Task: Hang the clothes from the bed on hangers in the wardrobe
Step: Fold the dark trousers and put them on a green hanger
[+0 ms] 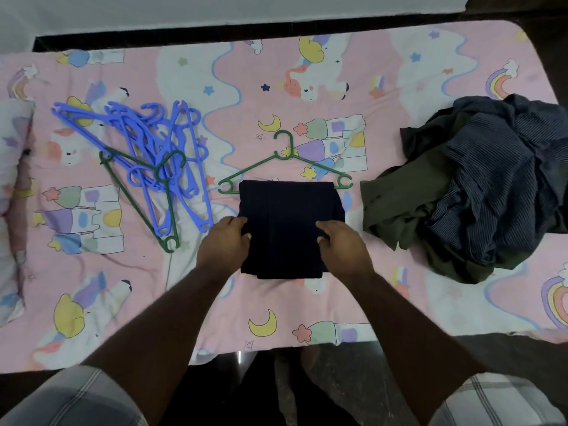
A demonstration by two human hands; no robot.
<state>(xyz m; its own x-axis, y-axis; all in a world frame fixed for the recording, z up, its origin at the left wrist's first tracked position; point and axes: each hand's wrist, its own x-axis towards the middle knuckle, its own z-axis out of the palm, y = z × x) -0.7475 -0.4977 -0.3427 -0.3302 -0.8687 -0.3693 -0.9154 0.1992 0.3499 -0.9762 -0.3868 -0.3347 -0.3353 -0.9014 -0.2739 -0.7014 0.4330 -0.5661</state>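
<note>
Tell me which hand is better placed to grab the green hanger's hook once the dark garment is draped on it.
Probably the right hand. The green hanger has its hook up and slightly right of the folded dark garment. The left hand lies further over, nearer the hanger pile.

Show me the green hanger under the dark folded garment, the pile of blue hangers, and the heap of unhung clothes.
green hanger (284,139), head view, on its hook.
blue hangers (144,139), head view, mid-pile.
heap of clothes (491,179), head view, striped fabric.
</note>
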